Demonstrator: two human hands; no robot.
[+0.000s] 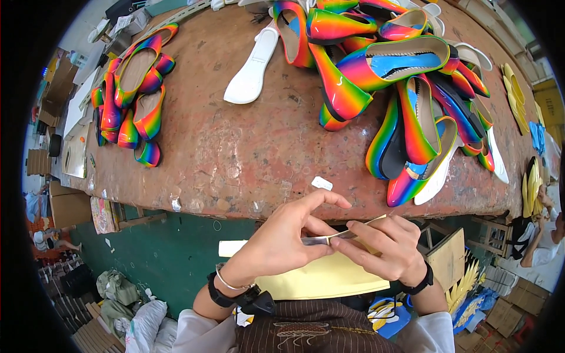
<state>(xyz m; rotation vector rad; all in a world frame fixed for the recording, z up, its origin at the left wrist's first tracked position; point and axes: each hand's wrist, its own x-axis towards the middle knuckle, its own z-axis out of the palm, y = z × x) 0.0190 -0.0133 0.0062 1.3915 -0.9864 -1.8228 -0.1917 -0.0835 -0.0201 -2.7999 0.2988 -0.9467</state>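
Note:
Just off the table's near edge, both hands are on a thin, curved, flat piece [318, 240]. It shows silver-grey at the left and tan at the right; its kind is not clear. My left hand [282, 235] pinches its left end between thumb and fingers, with the index finger stretched out above. My right hand [385, 247] is closed round the other end, thumb near the middle, partly hiding the piece. A pale yellow sheet [323, 279] lies below the hands, over my lap. A small white slip [321, 183] lies on the table beyond them.
On the brown table [194, 147], a large heap of rainbow flat shoes [406, 59] covers the right, with white shoe forms among them. A smaller group of rainbow shoes [138, 67] is at the left. One white shoe form [253, 67] lies between. Sacks [147, 320] stand lower left.

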